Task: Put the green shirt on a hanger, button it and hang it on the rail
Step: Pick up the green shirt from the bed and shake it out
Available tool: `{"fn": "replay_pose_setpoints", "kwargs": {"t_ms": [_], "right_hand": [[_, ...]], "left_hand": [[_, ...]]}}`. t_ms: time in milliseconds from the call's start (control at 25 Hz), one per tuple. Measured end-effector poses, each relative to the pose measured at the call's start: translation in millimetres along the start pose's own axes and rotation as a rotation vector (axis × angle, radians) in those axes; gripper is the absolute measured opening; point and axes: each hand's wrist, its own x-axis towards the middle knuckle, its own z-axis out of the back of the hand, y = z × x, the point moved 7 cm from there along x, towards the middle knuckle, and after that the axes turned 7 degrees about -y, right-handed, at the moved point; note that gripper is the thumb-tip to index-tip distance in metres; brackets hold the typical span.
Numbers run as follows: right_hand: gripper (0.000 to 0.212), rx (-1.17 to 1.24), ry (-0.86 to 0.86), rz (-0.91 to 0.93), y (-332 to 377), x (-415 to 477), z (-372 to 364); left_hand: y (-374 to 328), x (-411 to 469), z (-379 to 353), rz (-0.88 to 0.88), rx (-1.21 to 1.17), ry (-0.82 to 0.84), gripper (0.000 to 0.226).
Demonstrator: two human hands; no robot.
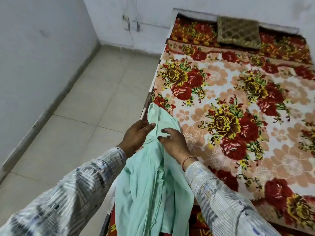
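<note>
head view: the green shirt (153,181) lies bunched along the near left edge of the bed (238,103), its top end reaching past the hands toward the floor side; the left hand (136,135) rests against the cloth, fingers together and extended; the right hand (173,138) lies on it, fingers spread and curled, seemingly gathering fabric; no hanger or rail is in view; i judge the task barely begun; hangering, buttoning and hanging all remain.

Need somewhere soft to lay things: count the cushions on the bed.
1: a brown-gold cushion at the far end of the bed, against the wall. Others may lie beyond the picture's right edge.
</note>
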Motion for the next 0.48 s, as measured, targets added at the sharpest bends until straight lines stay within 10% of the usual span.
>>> {"fn": "replay_pose_setpoints", "kwargs": {"t_ms": [320,480], "right_hand": [[0.038,-0.447,0.215,0.025,-80.4,75.7,-115.8],[0.034,-0.287,0.153,-0.041,-95.5,80.6,-111.2]], "left_hand": [[80.5,83.9,-31.9,-0.020,0.231,-0.023,0.028],[90.8,101.1,-60.1,0.032,0.383,0.172,0.028]]}}
